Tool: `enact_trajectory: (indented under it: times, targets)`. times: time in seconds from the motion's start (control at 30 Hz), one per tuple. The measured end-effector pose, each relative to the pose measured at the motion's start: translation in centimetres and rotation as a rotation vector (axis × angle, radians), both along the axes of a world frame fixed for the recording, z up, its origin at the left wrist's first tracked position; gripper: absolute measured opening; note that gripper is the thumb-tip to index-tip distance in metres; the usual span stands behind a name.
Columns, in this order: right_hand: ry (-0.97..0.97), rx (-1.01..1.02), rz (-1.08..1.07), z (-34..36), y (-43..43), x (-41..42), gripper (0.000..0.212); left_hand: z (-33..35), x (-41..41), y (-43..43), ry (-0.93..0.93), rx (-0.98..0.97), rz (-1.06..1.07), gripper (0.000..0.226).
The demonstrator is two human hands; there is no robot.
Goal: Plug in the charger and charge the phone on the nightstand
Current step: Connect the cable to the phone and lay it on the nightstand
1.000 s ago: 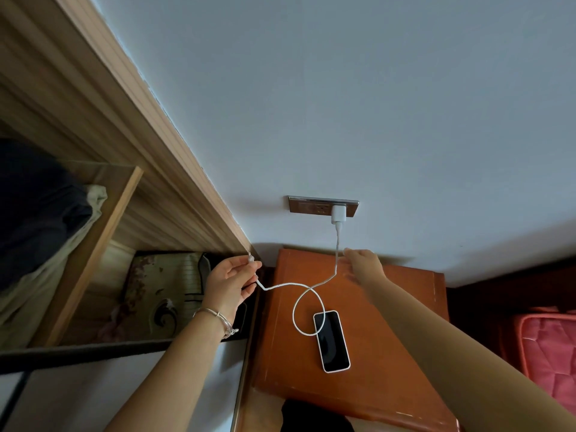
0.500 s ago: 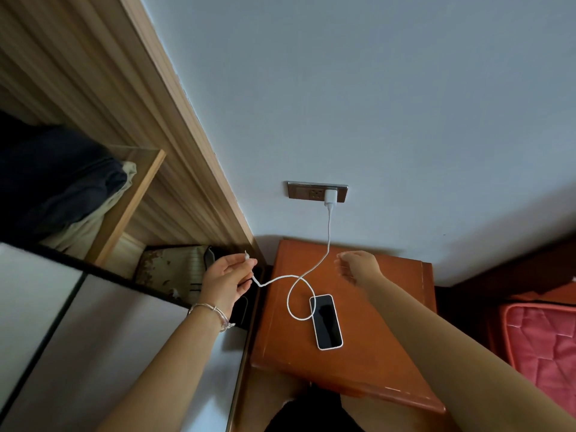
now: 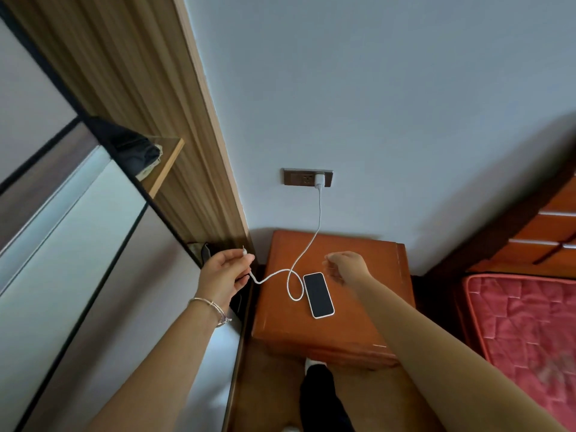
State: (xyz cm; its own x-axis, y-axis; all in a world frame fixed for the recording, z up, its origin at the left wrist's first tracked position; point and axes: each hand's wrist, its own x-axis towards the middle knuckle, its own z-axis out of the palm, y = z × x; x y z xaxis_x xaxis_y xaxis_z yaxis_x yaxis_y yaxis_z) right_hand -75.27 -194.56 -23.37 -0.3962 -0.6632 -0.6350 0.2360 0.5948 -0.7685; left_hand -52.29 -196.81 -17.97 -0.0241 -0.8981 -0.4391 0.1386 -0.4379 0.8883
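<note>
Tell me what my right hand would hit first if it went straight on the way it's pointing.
Most likely the white cable, which crosses just ahead of the right hand above the nightstand; behind it is the wall. Depth is unclear, so the hand might pass in front of it.

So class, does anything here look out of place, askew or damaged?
Nothing is damaged or spilled. The cable crosses itself in a loop on the nightstand beside the phone, which lies slightly askew to the nightstand's edges. The left hand pinches the cable's free end, not yet plugged in.
</note>
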Motion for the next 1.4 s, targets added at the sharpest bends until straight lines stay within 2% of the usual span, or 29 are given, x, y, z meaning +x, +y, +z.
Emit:
enact_trajectory:
  times: [0.47,0.9,1.13,1.4]
  targets:
    - [0.076,-0.01,-0.026,2.7,12.0,-0.4,0.008,-1.5,1.8,11.6,0.019,0.075,0.034,0.016]
    - [0.022,-0.051,0.092,3.4,22.8,-1.8,0.009,-0.2,-3.2,22.7,-0.081,0.011,0.034,0.02]
    - [0.046,-0.094,0.164,4.4,24.8,-2.1,0.009,0.2,-5.0,24.8,-0.09,-0.014,-0.007,0.015]
    - [0.08,-0.155,0.401,5.2,22.1,-0.1,0.028,0.8,-6.4,21.5,-0.024,-0.028,-0.126,0.017]
